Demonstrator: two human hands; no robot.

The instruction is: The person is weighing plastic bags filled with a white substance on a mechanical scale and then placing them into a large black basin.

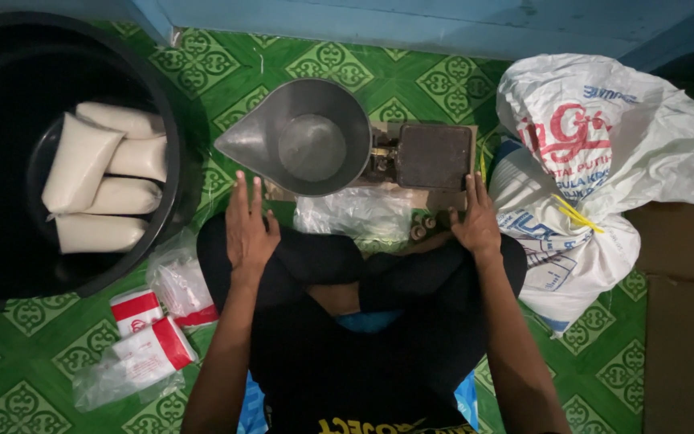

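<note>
The left hand [248, 229] lies flat and open over the knee, holding nothing, just below the metal scale pan [307, 137]. The right hand [475, 221], fingers extended, touches the near edge of the dark scale platform [434, 155] beside the white sack [604, 153]

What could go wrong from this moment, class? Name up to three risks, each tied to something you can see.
1. The left hand hovers close to the rim of the metal scale pan; a nudge might tip it or upset the balance.
2. The right hand touches the scale's weight platform, which could skew a reading.
3. The large white sack slumps beside the scale; it may sag against it.
</note>
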